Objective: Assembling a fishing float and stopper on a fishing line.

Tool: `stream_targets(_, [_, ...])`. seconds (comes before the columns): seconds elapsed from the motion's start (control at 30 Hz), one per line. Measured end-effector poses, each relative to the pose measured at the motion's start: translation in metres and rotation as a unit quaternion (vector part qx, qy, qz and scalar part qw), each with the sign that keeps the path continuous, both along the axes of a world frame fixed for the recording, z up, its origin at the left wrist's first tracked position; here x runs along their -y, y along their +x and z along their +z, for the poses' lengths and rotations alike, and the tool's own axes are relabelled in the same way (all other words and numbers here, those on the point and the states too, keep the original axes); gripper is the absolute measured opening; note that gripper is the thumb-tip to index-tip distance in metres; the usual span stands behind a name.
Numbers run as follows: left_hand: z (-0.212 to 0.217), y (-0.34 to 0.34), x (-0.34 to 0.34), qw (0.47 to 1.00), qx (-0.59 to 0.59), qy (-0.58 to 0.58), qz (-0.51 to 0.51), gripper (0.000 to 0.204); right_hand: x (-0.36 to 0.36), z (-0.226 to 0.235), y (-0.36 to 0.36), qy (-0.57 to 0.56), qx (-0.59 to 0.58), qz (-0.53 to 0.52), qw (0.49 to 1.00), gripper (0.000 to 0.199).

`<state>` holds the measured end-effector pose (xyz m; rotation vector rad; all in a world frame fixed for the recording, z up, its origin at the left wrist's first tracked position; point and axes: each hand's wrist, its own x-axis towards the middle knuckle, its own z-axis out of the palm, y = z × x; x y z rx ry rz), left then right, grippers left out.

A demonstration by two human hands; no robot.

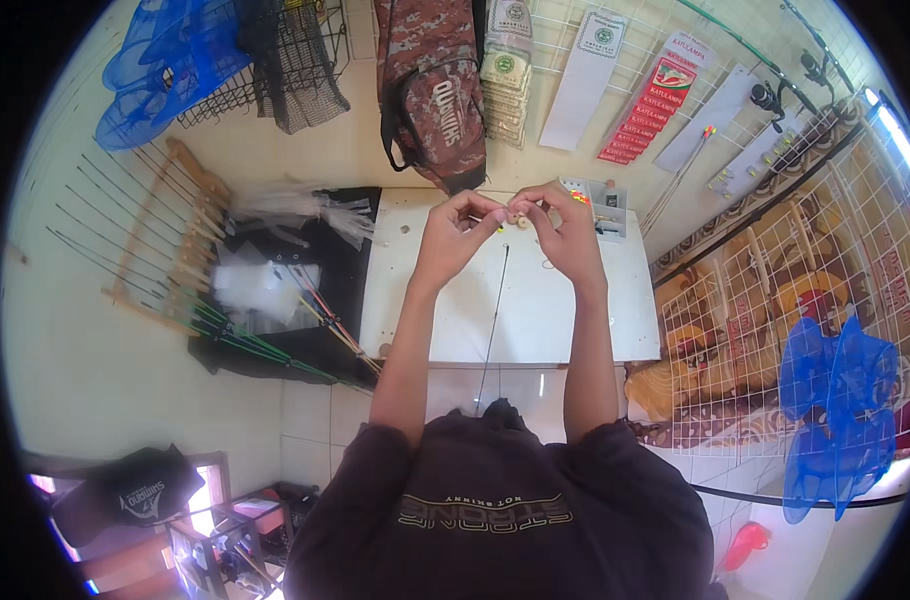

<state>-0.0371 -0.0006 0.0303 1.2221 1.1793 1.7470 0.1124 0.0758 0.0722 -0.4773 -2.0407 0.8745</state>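
Both my hands are raised together over a white table point(535, 310). My left hand point(453, 232) pinches the tip of a thin dark rod point(493, 320) that runs from my fingers down toward my chest. My right hand point(563, 222) pinches a small pale, bead-like part point(520, 220) against the same tip. The fingertips of both hands nearly touch. What exactly sits between them is too small to tell.
A small divided box point(600, 200) of little parts stands at the table's far right. A black tray point(275, 290) with clear bags and thin rods lies left. A camouflage bag point(430, 85), packets and blue nets point(835, 400) hang on wire grids.
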Motion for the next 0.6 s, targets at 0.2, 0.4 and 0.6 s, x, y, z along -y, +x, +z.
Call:
stream_targets(0.2, [-0.004,0.002,-0.001,0.999,0.026,0.017,-0.012,0.009,-0.005,-0.002,0.002,0.039,-0.015,-0.029,0.999,0.008])
stream_targets(0.4, [0.004,0.003,0.002,0.999,0.028,-0.009,-0.016,0.018,-0.004,-0.008,-0.001,0.017,-0.029,-0.040,0.999,0.008])
stream_targets(0.6, [0.004,0.004,0.000,0.998,0.011,-0.003,-0.054,0.031,-0.007,-0.013,-0.001,-0.037,-0.072,-0.026,0.996,0.008])
